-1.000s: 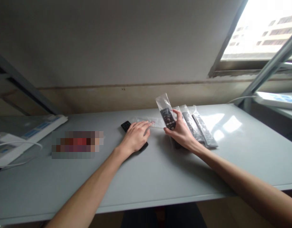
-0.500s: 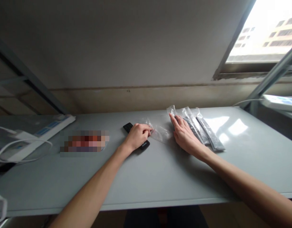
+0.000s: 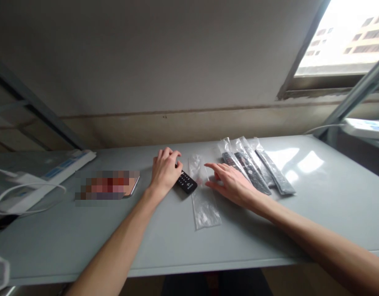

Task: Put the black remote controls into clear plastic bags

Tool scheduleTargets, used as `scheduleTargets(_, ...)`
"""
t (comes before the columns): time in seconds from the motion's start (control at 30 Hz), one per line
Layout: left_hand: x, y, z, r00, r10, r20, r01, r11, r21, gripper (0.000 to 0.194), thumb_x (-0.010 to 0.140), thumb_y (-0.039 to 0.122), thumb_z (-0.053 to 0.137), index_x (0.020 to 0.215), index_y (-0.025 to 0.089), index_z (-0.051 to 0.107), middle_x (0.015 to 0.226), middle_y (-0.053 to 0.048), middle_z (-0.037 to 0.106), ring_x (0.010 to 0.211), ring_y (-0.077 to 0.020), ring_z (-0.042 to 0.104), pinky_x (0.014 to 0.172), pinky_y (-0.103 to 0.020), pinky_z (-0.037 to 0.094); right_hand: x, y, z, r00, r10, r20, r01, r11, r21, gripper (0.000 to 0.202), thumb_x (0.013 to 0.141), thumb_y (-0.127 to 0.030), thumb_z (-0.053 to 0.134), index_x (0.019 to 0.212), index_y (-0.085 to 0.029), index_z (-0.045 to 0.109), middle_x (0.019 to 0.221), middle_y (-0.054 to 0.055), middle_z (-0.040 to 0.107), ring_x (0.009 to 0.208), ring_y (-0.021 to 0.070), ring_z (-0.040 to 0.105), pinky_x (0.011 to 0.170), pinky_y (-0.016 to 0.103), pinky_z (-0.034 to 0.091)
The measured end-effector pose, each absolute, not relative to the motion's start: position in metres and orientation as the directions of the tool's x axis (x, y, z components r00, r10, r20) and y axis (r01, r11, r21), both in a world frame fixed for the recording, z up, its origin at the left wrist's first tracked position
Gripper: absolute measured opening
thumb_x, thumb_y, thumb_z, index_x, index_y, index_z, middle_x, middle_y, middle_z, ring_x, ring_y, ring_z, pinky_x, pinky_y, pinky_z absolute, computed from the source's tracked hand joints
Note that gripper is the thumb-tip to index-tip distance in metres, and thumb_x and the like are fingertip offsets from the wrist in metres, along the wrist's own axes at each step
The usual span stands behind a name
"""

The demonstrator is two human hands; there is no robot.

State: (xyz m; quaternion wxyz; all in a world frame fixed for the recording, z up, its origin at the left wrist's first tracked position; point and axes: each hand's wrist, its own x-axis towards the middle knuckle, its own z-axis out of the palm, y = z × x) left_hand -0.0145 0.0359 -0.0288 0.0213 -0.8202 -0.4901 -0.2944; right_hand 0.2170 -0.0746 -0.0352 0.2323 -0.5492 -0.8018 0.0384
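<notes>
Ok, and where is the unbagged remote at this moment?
In the head view, the unbagged remote lies mid-desk, partly hidden by the left hand, immediately left of the flat clear bag.

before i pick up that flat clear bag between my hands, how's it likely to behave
The clear bag will probably be floppy and bend wherever pinched, since it looks thin, wrinkled and empty. It may feel very light and slide easily, lying loose on the smooth desk. Its flat edges might be fiddly to lift.
</notes>
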Motion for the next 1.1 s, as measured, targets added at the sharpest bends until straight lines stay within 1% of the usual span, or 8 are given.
scheduleTargets(0.1, -0.015, 0.04, -0.037, 0.396, 0.808, 0.437, 0.745, -0.56, 0.362, 0.031, 0.092, 0.01, 0.06, 0.118, 0.019, 0.073, 0.115, -0.011, 0.068, 0.11, -0.0288, 0.069, 0.103, -0.043, 0.056, 0.216, -0.074, -0.034, -0.313, 0.908, 0.28, 0.838, 0.402, -0.368, 0.05, 0.102, -0.024, 0.067, 0.151, -0.019, 0.058, 0.096, 0.006, 0.073, 0.09, 0.0241, 0.067, 0.086, 0.039, 0.054)
scheduleTargets(0.23, -0.006, 0.036, -0.042, 0.495, 0.747, 0.444, 0.576, -0.665, 0.476, 0.032, 0.094, 0.005, 0.054, 0.115, 0.02, 0.073, 0.118, -0.008, 0.068, 0.112, -0.0232, 0.07, 0.107, -0.037, 0.055, 0.215, -0.073, -0.031, -0.329, 0.906, 0.265, 0.805, 0.416, -0.422, 0.046, 0.101, -0.012, 0.061, 0.145, -0.022, 0.066, 0.1, 0.006, 0.073, 0.091, 0.0216, 0.068, 0.088, 0.037, 0.055)
scheduleTargets(0.43, 0.004, 0.023, -0.039, 0.604, 0.639, 0.477, 0.371, -0.755, 0.542, 0.03, 0.099, 0.007, 0.054, 0.12, 0.021, 0.071, 0.12, -0.007, 0.068, 0.117, -0.0204, 0.068, 0.112, -0.035, 0.052, 0.214, -0.077, -0.029, -0.396, 0.851, 0.346, 0.757, 0.516, -0.401, 0.037, 0.107, -0.024, 0.06, 0.142, -0.023, 0.069, 0.106, 0.011, 0.07, 0.103, 0.0271, 0.066, 0.095, 0.046, 0.058)
scheduleTargets(0.57, 0.008, 0.017, -0.04, 0.624, 0.614, 0.484, 0.321, -0.766, 0.557, 0.032, 0.103, 0.009, 0.051, 0.125, 0.022, 0.07, 0.122, -0.007, 0.067, 0.116, -0.0192, 0.068, 0.11, -0.033, 0.053, 0.215, -0.077, -0.033, -0.426, 0.828, 0.365, 0.721, 0.554, -0.416, 0.031, 0.106, -0.021, 0.06, 0.131, -0.026, 0.076, 0.117, 0.012, 0.071, 0.113, 0.028, 0.064, 0.099, 0.048, 0.058)
scheduleTargets(0.7, 0.009, 0.015, -0.04, 0.639, 0.598, 0.484, 0.302, -0.773, 0.558, 0.034, 0.105, 0.009, 0.046, 0.128, 0.021, 0.069, 0.124, -0.008, 0.065, 0.116, -0.0181, 0.068, 0.11, -0.032, 0.052, 0.216, -0.073, -0.038, -0.402, 0.835, 0.375, 0.682, 0.546, -0.485, 0.034, 0.109, -0.025, 0.054, 0.135, -0.021, 0.075, 0.126, 0.015, 0.072, 0.119, 0.0286, 0.066, 0.104, 0.05, 0.057)
scheduleTargets(0.83, 0.011, 0.012, -0.04, 0.659, 0.593, 0.463, 0.322, -0.779, 0.539, 0.036, 0.107, 0.013, 0.045, 0.136, 0.022, 0.065, 0.128, -0.01, 0.063, 0.121, -0.0197, 0.065, 0.115, -0.034, 0.05, 0.217, -0.072, -0.036, -0.277, 0.857, 0.436, 0.63, 0.504, -0.591, 0.037, 0.11, -0.025, 0.047, 0.135, -0.023, 0.075, 0.124, 0.013, 0.075, 0.114, 0.0265, 0.069, 0.099, 0.045, 0.058)
scheduleTargets(1.0, 0.011, 0.008, -0.034, 0.61, 0.642, 0.466, 0.352, -0.745, 0.566, 0.045, 0.111, 0.03, 0.043, 0.155, 0.022, 0.053, 0.139, -0.013, 0.062, 0.133, -0.0235, 0.061, 0.121, -0.04, 0.047, 0.224, -0.074, -0.019, 0.07, 0.803, 0.592, 0.611, 0.434, -0.662, 0.034, 0.11, -0.032, 0.052, 0.13, -0.025, 0.079, 0.121, 0.01, 0.076, 0.11, 0.0251, 0.07, 0.098, 0.044, 0.057)
scheduleTargets(1.1, 0.009, 0.007, -0.028, 0.559, 0.661, 0.501, 0.357, -0.737, 0.574, 0.047, 0.114, 0.039, 0.035, 0.148, 0.018, 0.061, 0.137, -0.013, 0.069, 0.138, -0.0267, 0.058, 0.123, -0.047, 0.043, 0.225, -0.079, -0.009, 0.202, 0.717, 0.667, 0.581, 0.46, -0.671, 0.036, 0.11, -0.034, 0.052, 0.136, -0.026, 0.076, 0.127, 0.01, 0.075, 0.118, 0.0263, 0.069, 0.103, 0.047, 0.055)
